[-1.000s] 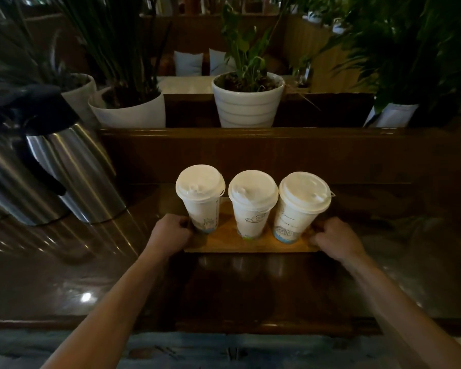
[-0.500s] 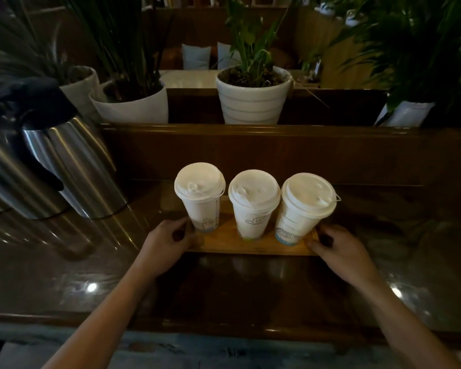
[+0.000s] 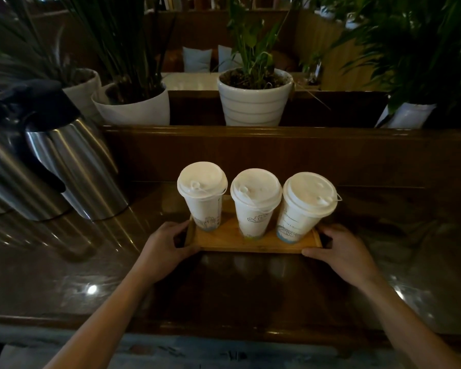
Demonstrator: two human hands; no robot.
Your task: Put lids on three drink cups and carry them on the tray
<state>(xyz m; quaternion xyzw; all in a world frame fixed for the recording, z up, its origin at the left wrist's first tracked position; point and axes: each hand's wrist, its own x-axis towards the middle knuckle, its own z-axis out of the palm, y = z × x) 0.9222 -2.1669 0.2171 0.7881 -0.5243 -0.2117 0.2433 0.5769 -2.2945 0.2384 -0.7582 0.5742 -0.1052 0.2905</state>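
Observation:
Three white paper cups stand in a row on a small wooden tray (image 3: 224, 242), each with a white lid on: the left cup (image 3: 205, 201), the middle cup (image 3: 254, 206) and the right cup (image 3: 302, 209), which leans to the right. My left hand (image 3: 165, 246) grips the tray's left end, thumb along the front edge and fingers over the rim. My right hand (image 3: 343, 251) grips the right end the same way. The tray appears slightly raised above the dark glossy counter (image 3: 250, 288).
Two steel thermos jugs (image 3: 72, 166) stand at the left on the counter. A raised wooden ledge (image 3: 277, 153) runs behind the tray, with white plant pots (image 3: 253, 99) and leafy plants beyond it. The counter's front edge (image 3: 224, 334) lies near me.
Both hands shifted their hold from the tray's sides to gripping its ends with thumbs on the front edge. The tray and cups now sit closer to me, seemingly lifted a little.

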